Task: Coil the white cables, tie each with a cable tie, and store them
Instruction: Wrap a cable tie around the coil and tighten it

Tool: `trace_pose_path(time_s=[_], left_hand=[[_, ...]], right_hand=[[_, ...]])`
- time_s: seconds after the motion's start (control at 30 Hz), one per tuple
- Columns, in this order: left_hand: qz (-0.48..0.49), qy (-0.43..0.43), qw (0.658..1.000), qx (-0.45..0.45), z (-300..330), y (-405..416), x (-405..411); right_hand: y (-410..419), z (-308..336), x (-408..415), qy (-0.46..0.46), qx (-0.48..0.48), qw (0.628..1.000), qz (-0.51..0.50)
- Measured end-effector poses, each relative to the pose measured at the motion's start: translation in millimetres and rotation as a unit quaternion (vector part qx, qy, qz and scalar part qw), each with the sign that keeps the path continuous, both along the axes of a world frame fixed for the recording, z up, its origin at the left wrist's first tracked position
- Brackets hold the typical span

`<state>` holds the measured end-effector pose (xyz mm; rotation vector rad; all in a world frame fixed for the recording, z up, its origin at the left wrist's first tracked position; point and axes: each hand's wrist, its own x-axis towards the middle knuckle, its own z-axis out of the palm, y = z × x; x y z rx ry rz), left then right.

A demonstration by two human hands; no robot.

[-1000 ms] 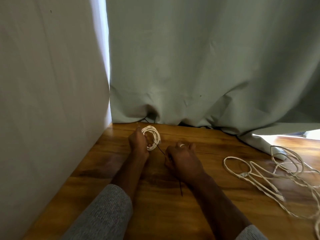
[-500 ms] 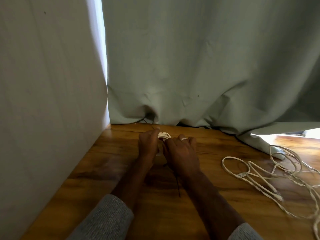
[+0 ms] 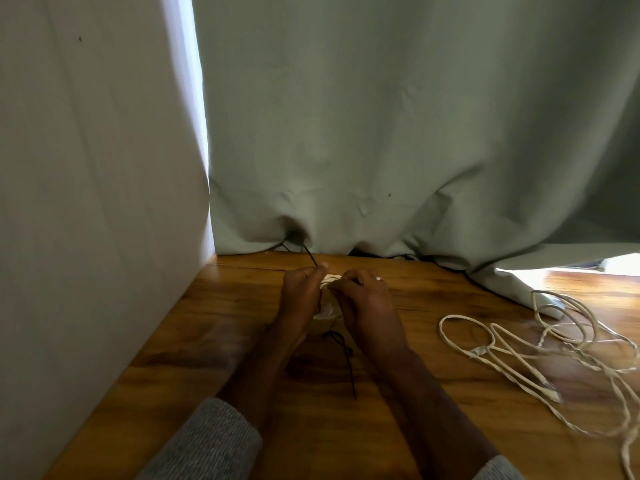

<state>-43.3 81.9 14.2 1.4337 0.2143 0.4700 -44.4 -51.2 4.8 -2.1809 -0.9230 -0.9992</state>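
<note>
Since a moment ago we see both hands closed in around the coiled white cable (image 3: pixel 325 311) on the wooden table (image 3: pixel 214 344). Nearest, the black cable tie (image 3: pixel 348 362) trails toward us. Left hand (image 3: pixel 299 294) pinches its far end; right hand (image 3: pixel 363 299) grips the coil. Loose white cables (image 3: pixel 540 344) lie rightward, the green curtain (image 3: pixel 381 133) beyond.

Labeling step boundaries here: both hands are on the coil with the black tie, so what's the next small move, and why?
Probably pull the black cable tie snug. The left hand pinches one thin black end above the coiled white cable, the right hand holds the coil's other side, and the tie's tail trails loose on the table. Whether it is threaded is hidden.
</note>
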Motion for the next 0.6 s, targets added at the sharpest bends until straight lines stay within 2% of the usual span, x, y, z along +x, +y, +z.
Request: trace_pose_path(time_s=[0.2, 0.33, 0.47, 0.53, 0.6], left_hand=[[-0.013, -0.019, 1.0, 0.018, 3, -2, -4], [-0.03, -0.04, 0.995, 0.085, 3, -4, -8], [-0.058, -0.055, 0.988, 0.134, 5, -5, -11], [-0.089, -0.054, 0.984, 0.142, 9, -5, -13], [-0.134, -0.043, 0.98, 0.138, 12, -3, -16]], right_hand=[[2, 2, -5, -0.043, 0.017, 0.999, 0.002], [5, 8, -12, 0.072, 0.127, 0.989, 0.031], [2, 9, -7, 0.25, 0.267, 0.924, 0.108], [-2, 9, -5, 0.294, 0.299, 0.899, 0.128], [-6, 13, -6, 0.348, 0.347, 0.856, 0.162]])
